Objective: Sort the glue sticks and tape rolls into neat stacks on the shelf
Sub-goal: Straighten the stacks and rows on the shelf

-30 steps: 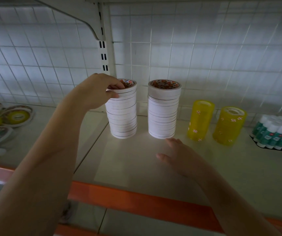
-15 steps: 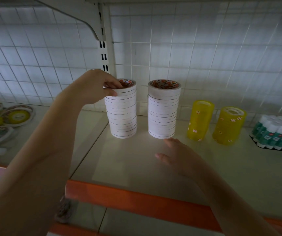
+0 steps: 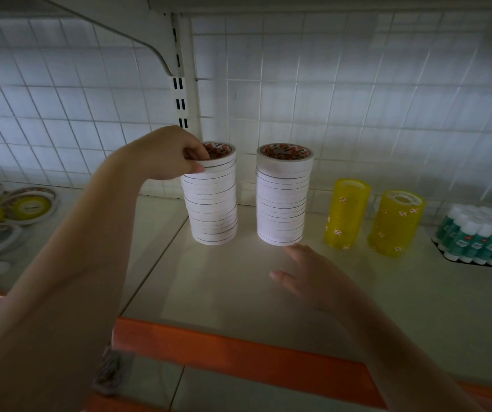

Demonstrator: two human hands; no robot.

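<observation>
Two tall stacks of thin white tape rolls stand side by side on the shelf (image 3: 238, 292). My left hand (image 3: 170, 153) pinches the top rolls of the left stack (image 3: 213, 203), fingers inside the core and thumb on the outer rim. The right stack (image 3: 281, 200) stands apart, untouched. My right hand (image 3: 307, 275) hovers low over the shelf just in front of the right stack, fingers relaxed and holding nothing. Two yellow tape stacks (image 3: 347, 214) (image 3: 396, 223) stand further right. A packed group of green-and-white glue sticks (image 3: 476, 236) sits at the far right.
Loose packaged tape rolls (image 3: 27, 206) lie scattered on the neighbouring shelf section at the left. A wire grid backs the shelf, with a slotted upright and bracket (image 3: 179, 84) behind the left stack. An orange strip (image 3: 238, 355) runs along the shelf's front edge.
My left hand has shifted its hold slightly on the top of the left stack. My right hand has stayed in front of the right stack.
</observation>
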